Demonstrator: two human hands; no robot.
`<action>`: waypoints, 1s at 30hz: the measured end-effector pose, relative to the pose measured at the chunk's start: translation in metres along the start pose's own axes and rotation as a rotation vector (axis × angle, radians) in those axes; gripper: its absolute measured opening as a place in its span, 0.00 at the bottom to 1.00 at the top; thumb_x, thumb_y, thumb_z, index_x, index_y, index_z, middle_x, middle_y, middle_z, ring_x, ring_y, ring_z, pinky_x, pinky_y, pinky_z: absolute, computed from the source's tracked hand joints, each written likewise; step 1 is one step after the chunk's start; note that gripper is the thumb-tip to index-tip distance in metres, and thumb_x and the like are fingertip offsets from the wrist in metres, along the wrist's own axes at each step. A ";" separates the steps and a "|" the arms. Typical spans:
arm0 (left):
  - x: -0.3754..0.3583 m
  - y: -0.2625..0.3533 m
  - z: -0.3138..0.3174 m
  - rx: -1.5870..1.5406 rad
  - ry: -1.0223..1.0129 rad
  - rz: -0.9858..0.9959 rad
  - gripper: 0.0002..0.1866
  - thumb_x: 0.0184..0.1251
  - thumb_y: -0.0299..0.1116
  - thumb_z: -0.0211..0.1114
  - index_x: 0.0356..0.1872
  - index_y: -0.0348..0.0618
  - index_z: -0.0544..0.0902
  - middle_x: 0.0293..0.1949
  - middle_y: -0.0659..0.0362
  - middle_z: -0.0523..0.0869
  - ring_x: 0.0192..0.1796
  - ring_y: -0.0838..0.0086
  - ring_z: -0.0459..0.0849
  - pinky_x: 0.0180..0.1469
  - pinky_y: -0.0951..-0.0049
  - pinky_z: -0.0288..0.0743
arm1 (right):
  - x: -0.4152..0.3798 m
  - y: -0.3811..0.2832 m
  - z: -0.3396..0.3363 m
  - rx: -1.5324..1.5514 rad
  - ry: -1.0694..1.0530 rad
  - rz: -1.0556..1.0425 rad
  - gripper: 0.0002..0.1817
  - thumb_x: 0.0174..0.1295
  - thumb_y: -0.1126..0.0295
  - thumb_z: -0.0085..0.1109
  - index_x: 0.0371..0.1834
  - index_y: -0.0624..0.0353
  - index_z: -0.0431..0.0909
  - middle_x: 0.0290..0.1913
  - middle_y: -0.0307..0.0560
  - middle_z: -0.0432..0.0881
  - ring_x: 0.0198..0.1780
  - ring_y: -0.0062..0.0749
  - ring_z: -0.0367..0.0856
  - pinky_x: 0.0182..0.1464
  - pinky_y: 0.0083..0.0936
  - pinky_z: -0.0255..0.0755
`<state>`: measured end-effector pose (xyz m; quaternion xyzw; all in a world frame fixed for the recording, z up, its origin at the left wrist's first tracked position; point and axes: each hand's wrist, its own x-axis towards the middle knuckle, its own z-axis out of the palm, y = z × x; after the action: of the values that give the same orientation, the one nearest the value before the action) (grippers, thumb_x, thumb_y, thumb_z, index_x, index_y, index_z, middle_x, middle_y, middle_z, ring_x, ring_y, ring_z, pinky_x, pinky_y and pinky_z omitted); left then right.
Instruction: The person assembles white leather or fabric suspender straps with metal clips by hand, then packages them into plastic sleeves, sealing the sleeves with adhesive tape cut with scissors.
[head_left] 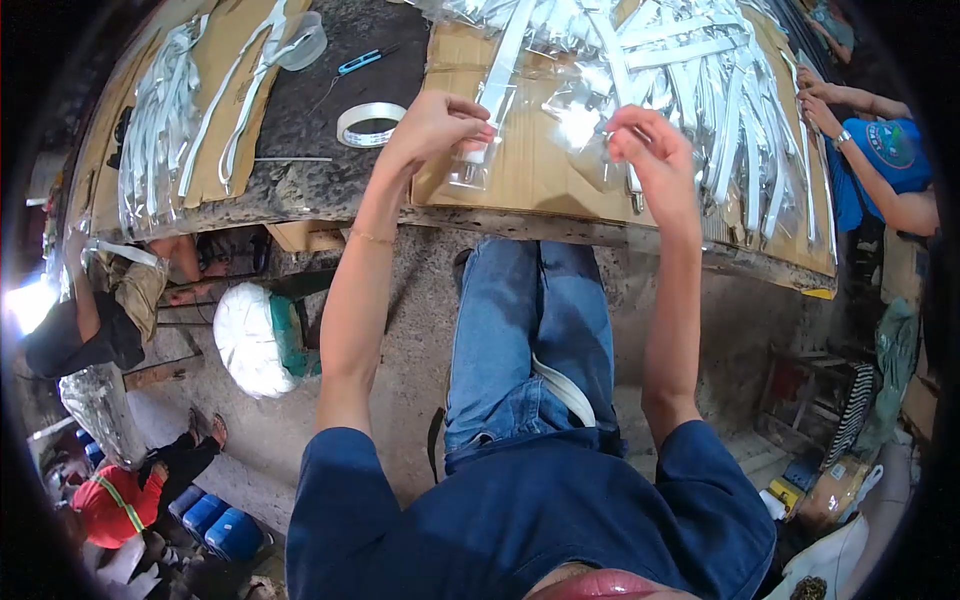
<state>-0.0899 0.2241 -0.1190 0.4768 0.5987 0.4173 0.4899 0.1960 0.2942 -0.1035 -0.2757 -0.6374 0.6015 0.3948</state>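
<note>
My left hand [438, 128] is closed, its fingertips pinching a clear plastic sleeve [468, 178] near its lower end. Inside that sleeve runs a white strap [508, 58], reaching away across the cardboard. My right hand [655, 155] is raised over the cardboard with thumb and fingers pinched together. Clear plastic shows beside its fingertips, but what they hold is too fine to make out. To the right of it lies a large pile of white straps in clear sleeves [740, 110]. A shiny clear plastic bag [580, 115] rests between my hands.
On the table's dark strip are a tape roll [370, 125], a blue-handled tool [365, 62] and a thin rod [293, 159]. More bagged straps [160, 125] lie left, near a clear container [303, 42]. A person in blue [890, 150] works at the right edge; others sit at left.
</note>
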 end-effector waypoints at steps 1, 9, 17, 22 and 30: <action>0.007 -0.003 0.000 0.000 -0.001 -0.002 0.17 0.65 0.27 0.63 0.50 0.21 0.80 0.38 0.47 0.88 0.41 0.70 0.90 0.40 0.78 0.85 | 0.007 0.000 -0.004 0.126 -0.053 0.005 0.16 0.65 0.76 0.60 0.56 0.64 0.77 0.44 0.44 0.82 0.40 0.22 0.79 0.44 0.21 0.74; 0.032 -0.022 0.017 0.370 0.277 0.053 0.14 0.63 0.37 0.68 0.40 0.34 0.87 0.19 0.61 0.83 0.18 0.83 0.76 0.22 0.78 0.69 | 0.065 0.056 0.056 -0.225 -0.129 -0.026 0.35 0.58 0.72 0.68 0.69 0.55 0.65 0.47 0.50 0.82 0.42 0.30 0.81 0.48 0.29 0.77; -0.034 -0.009 0.028 0.530 0.407 0.345 0.13 0.67 0.27 0.58 0.49 0.34 0.82 0.41 0.46 0.87 0.42 0.56 0.88 0.46 0.66 0.80 | 0.067 0.075 0.098 -0.548 0.092 0.004 0.41 0.48 0.78 0.70 0.68 0.58 0.62 0.43 0.55 0.82 0.37 0.39 0.85 0.46 0.34 0.79; -0.051 -0.043 0.015 0.700 0.182 0.521 0.13 0.62 0.22 0.55 0.46 0.33 0.83 0.52 0.47 0.85 0.59 0.56 0.81 0.63 0.62 0.72 | 0.074 0.078 0.101 -0.561 0.139 -0.104 0.38 0.49 0.81 0.69 0.67 0.59 0.64 0.43 0.53 0.80 0.36 0.38 0.85 0.44 0.35 0.78; -0.052 -0.054 0.018 0.741 0.233 0.617 0.16 0.61 0.22 0.53 0.48 0.33 0.82 0.58 0.49 0.81 0.64 0.55 0.77 0.65 0.57 0.68 | 0.082 0.088 0.098 -0.593 0.110 -0.146 0.42 0.49 0.81 0.72 0.69 0.54 0.62 0.46 0.48 0.79 0.37 0.29 0.84 0.39 0.26 0.80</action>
<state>-0.0781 0.1633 -0.1649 0.7241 0.5886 0.3523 0.0710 0.0588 0.3189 -0.1727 -0.3643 -0.7809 0.3435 0.3735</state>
